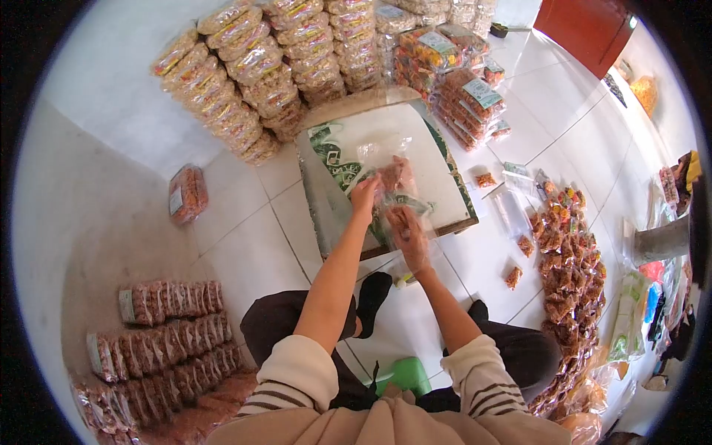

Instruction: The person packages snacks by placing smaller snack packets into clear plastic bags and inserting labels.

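Note:
Over a low table point(434, 141) with a pale top and a green printed pattern, both my hands are at a clear plastic bag point(423, 204). My left hand point(365, 194) pinches the bag at its left side, next to a small packet of reddish-brown snack point(400, 176) that lies in or against the plastic. Closer to me, my right hand point(408, 231) has curled fingers gripping the bag, with film spread over them. Whether those fingers are inside or behind the film, I cannot tell.
Tall stacks of packed snacks point(245, 59) stand behind the table. Bundled packs point(471, 100) sit at its far right. Small snack packets point(571, 274) heap along the right floor. Rows of packs point(163, 334) lie at left, with a single pack point(188, 194) by the wall.

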{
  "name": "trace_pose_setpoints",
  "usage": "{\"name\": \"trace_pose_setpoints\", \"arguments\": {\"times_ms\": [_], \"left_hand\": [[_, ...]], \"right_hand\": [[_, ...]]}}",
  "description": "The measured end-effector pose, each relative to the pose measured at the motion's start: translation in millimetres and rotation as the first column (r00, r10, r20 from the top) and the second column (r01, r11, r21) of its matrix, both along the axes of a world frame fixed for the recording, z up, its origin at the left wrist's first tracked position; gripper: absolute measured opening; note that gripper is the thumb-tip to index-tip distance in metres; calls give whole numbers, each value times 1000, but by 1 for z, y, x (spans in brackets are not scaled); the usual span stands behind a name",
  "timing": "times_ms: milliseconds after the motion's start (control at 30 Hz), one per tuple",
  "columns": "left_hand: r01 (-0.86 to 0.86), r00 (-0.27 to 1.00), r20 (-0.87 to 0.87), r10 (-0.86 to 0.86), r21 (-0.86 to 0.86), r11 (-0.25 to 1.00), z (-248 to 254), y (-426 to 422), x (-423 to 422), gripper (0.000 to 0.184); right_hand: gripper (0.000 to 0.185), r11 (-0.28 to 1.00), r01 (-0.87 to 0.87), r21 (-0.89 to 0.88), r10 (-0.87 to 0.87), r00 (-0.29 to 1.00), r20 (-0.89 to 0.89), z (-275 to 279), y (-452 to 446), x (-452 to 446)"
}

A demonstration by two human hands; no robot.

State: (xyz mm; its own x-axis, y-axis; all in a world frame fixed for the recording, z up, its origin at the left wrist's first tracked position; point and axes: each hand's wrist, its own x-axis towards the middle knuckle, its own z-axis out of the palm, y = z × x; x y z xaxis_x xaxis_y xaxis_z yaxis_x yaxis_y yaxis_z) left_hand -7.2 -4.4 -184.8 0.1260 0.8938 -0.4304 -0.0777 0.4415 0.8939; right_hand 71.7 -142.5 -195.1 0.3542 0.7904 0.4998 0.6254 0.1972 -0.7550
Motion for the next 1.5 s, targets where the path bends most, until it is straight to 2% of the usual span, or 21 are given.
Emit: {"name": "trace_pose_setpoints", "arguments": {"times_ms": [67, 100, 167, 200, 267, 300, 467, 567, 633, 767, 833, 967, 1033, 1167, 1233, 1267, 1333, 1367, 1400, 1467, 1500], "left_hand": [[139, 986, -105, -131, 72, 988, -9, 8, 2, 35], [137, 986, -110, -129, 68, 988, -13, 10, 4, 35], [41, 989, 140, -44, 28, 999, -22, 10, 8, 28], [38, 990, 136, -41, 22, 999, -23, 8, 9, 28], [2, 913, 405, 40, -104, 995, -26, 1, 8, 28], [1, 916, 400, 43, -107, 994, -23, -5, 9, 28], [-67, 961, 266, 75, -38, 997, -3, -30, 19, 33], [-65, 976, 209, 57, 36, 997, -3, -33, 20, 36], [-5, 1000, -28, 8, 106, 994, -8, -30, 17, 31], [22, 971, -235, 34, 234, 972, -16, -25, 15, 24], [-38, 984, -164, 73, 204, 978, -16, -25, 15, 20], [106, 961, -274, -34, 254, 961, -14, -35, 7, 18], [223, 933, -343, -111, 306, 925, -14, -38, 1, 18], [231, 933, -338, -127, 287, 930, -14, -35, -2, 14], [109, 958, -285, 27, 451, 886, -33, -26, 1, 12], [111, 961, -277, 20, 452, 885, -37, -24, 4, 12], [-42, 996, -53, 70, 411, 911, -31, -22, 5, 18], [5, 994, -103, 35, 365, 931, -27, -23, 4, 24], [16, 996, -88, 17, 363, 932, -17, -27, 7, 24], [-122, 941, -253, 225, 366, 922, 6, -39, 21, 29], [-103, 950, -240, 200, 362, 927, 15, -46, 32, 29]], "right_hand": [[50, 997, -18, -69, 13, 997, -79, 3, 14, 5], [51, 997, -76, 2, 76, 997, -17, 5, 19, 8], [52, 988, -139, 66, 136, 990, 45, 8, 30, 12], [51, 985, -163, 49, 162, 986, 27, 6, 33, 12], [49, 982, -188, 27, 188, 982, 1, 3, 36, 14], [48, 987, -162, -6, 161, 987, -21, 10, 36, 14], [42, 989, -62, -133, 45, 991, -127, 13, 54, 14], [39, 999, -2, 44, 5, 998, -67, 29, 60, 12], [52, 988, 147, -47, -129, 953, 274, 34, 62, 13], [43, 988, 155, -2, -149, 952, 266, 4, 73, 13], [32, 985, 140, 102, -104, 948, -300, -10, 77, 5], [24, 980, 191, -49, -197, 932, -305, -14, 80, 3], [25, 929, 123, -349, -228, 934, -276, -12, 92, 6], [28, 975, 152, -162, -189, 951, -244, -27, 109, 7], [35, 996, -70, -62, 50, 961, -271, -26, 102, 10], [35, 996, -62, -64, 43, 964, -262, -26, 98, 14], [41, 978, -194, 74, 173, 958, 229, -23, 83, 22], [43, 946, -282, -158, 320, 887, 332, -15, 64, 34], [43, 951, -263, -164, 305, 888, 344, -22, 46, 45], [45, 818, -536, -208, 567, 692, 446, -42, 2, 69], [43, 716, -528, -457, 689, 642, 337, 8, -25, 75]]}}
